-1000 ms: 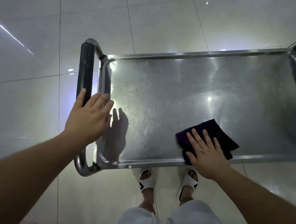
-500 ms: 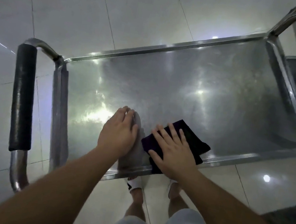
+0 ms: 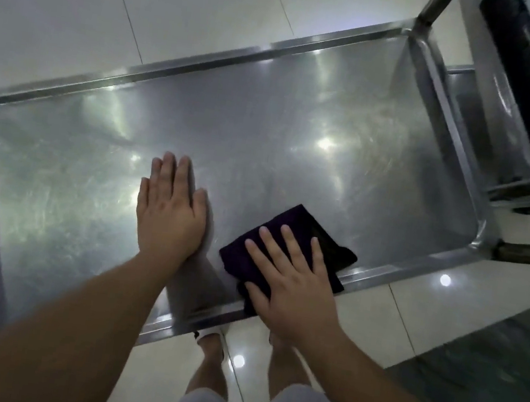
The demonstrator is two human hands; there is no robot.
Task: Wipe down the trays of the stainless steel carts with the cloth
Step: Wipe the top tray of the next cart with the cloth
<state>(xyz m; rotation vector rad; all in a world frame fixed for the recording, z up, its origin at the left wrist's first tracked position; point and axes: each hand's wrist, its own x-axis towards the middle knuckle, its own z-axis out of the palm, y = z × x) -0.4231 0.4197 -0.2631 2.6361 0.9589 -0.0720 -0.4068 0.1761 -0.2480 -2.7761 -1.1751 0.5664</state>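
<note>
The right hand (image 3: 293, 282) presses flat, fingers spread, on the dark cloth (image 3: 289, 237) at the tray (image 3: 268, 117)'s near rim. The left hand (image 3: 170, 208) lies flat on the tray beside it, grasping nothing.

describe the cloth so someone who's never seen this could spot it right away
Look at the steel cart tray filling the frame, then its near rim towards the right. The cloth lies there, flat under the right hand. It is the only dark purple, soft thing on the shiny metal.
</note>
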